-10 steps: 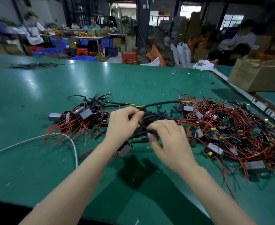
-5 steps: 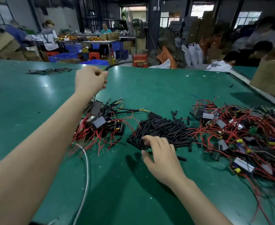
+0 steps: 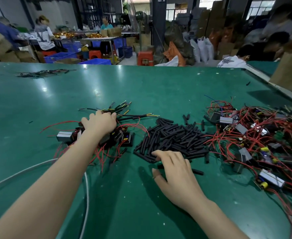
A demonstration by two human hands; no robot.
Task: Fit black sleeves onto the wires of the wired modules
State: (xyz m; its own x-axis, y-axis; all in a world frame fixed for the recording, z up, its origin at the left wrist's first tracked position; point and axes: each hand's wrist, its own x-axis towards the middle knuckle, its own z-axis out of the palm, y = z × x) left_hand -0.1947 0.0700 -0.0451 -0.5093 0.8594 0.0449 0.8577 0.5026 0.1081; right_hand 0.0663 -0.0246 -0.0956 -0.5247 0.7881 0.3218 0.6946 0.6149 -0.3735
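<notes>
A heap of short black sleeves lies mid-table. To its left is a small pile of wired modules with red wires and black-sleeved leads. My left hand rests palm down on that pile, its fingers curled over the far side and their tips hidden. My right hand sits at the near edge of the sleeve heap, fingers spread, fingertips touching sleeves and nothing in its grasp. A large tangle of modules with bare red wires lies at the right.
A white cable curves across the green table under my left forearm. One loose sleeve lies by my right hand. Black wire scraps lie far left and a cardboard box far right. People work beyond the table.
My left hand, raised high with a sleeved lead half a second ago, has dropped onto the left module pile. My right hand has stayed at the sleeve heap's near edge.
</notes>
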